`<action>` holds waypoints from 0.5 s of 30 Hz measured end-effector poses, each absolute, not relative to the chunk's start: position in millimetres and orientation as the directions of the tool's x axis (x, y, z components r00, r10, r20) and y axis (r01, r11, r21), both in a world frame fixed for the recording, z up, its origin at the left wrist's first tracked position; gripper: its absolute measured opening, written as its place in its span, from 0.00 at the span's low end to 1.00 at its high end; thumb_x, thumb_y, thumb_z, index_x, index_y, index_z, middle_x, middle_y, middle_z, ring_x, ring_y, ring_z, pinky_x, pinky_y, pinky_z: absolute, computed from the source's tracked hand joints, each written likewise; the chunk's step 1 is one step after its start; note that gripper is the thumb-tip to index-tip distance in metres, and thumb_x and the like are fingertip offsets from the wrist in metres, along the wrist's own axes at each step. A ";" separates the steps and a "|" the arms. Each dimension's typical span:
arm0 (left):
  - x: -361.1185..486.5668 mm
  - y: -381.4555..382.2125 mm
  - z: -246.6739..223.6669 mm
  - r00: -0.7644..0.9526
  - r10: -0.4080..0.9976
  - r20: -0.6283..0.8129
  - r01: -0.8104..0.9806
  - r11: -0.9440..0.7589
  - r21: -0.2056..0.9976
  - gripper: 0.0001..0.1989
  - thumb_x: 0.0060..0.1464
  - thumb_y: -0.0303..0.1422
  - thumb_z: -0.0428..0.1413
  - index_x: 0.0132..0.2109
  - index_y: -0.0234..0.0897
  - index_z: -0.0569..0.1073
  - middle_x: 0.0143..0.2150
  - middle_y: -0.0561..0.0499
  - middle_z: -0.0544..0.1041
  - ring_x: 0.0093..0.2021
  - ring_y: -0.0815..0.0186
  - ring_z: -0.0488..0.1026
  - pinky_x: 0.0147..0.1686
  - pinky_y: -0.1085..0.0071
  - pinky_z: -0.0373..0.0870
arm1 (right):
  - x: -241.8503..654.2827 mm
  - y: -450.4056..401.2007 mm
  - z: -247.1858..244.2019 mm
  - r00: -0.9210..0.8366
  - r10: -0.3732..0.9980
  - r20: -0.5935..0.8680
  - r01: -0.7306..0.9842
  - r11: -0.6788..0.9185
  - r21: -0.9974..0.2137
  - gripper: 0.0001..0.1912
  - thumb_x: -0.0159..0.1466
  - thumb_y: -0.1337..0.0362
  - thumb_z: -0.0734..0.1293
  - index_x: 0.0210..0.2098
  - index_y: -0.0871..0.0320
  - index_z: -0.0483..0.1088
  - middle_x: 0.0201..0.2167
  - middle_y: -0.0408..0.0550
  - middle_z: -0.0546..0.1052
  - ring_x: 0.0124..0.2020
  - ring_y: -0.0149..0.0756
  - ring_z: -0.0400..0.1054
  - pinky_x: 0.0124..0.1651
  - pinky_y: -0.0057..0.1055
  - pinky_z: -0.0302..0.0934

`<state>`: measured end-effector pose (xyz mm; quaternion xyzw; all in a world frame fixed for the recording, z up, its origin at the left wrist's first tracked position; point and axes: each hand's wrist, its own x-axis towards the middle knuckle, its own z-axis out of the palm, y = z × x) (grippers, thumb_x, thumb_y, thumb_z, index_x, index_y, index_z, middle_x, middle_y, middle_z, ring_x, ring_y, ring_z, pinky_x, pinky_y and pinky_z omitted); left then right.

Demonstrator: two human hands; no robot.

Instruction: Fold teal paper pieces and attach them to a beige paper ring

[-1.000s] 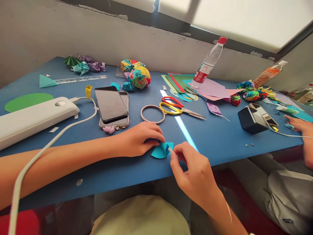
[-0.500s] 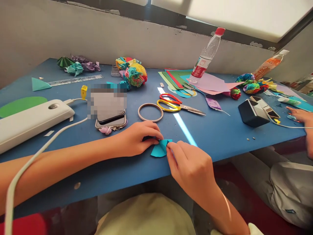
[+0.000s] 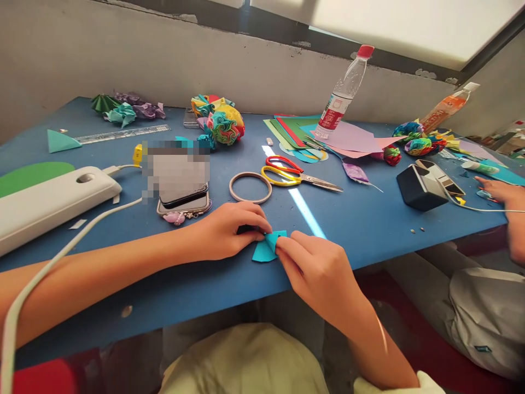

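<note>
Firstly, a blue-topped table (image 3: 184, 295), far edge along a pale painted wall (image 3: 164, 60); near the front edge, a folded turquoise paper piece (image 3: 264, 251), pinched by left hand (image 3: 240, 229) and right hand (image 3: 318, 264).

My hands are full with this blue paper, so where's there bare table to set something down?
Biggest bare patch: blue table between your right hand, the scissors and the black box, save two specks. A narrower strip runs between your left forearm and the front edge. It's crowded around the red-capped bottle and coloured papers.
</note>
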<state>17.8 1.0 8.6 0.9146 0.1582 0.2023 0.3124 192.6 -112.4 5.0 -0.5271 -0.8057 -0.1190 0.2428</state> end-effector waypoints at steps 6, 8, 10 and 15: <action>17.5 0.7 8.3 0.873 0.396 0.286 0.154 -0.779 0.607 0.10 0.57 0.27 0.49 0.40 0.36 0.76 0.39 0.49 0.75 0.40 0.67 0.71 0.42 0.74 0.68 | 189.3 -112.4 3.1 -0.212 0.830 0.515 0.921 0.346 -0.178 0.10 0.64 0.69 0.58 0.29 0.59 0.68 0.21 0.41 0.66 0.21 0.28 0.56 0.26 0.29 0.46; 17.7 0.3 9.6 0.875 0.396 0.277 0.161 -0.779 0.606 0.10 0.57 0.27 0.49 0.40 0.36 0.75 0.39 0.49 0.75 0.40 0.67 0.71 0.42 0.74 0.68 | 188.4 -112.6 1.8 -0.164 0.835 0.525 0.918 0.324 -0.229 0.08 0.63 0.69 0.59 0.30 0.59 0.68 0.22 0.41 0.68 0.21 0.28 0.58 0.26 0.28 0.47; 17.8 -0.2 10.8 0.876 0.402 0.267 0.170 -0.775 0.609 0.10 0.58 0.27 0.49 0.40 0.36 0.75 0.39 0.48 0.74 0.41 0.66 0.71 0.42 0.73 0.68 | 187.8 -112.6 0.8 -0.120 0.836 0.535 0.915 0.302 -0.268 0.07 0.63 0.69 0.60 0.30 0.59 0.68 0.22 0.41 0.69 0.21 0.27 0.59 0.26 0.27 0.48; 17.2 -1.0 9.9 0.873 0.409 0.266 0.173 -0.770 0.614 0.11 0.58 0.27 0.48 0.41 0.36 0.75 0.40 0.48 0.74 0.40 0.66 0.71 0.41 0.73 0.69 | 188.7 -111.2 1.5 -0.082 0.835 0.544 0.922 0.271 -0.277 0.06 0.62 0.68 0.61 0.30 0.58 0.69 0.22 0.41 0.71 0.20 0.27 0.61 0.26 0.26 0.49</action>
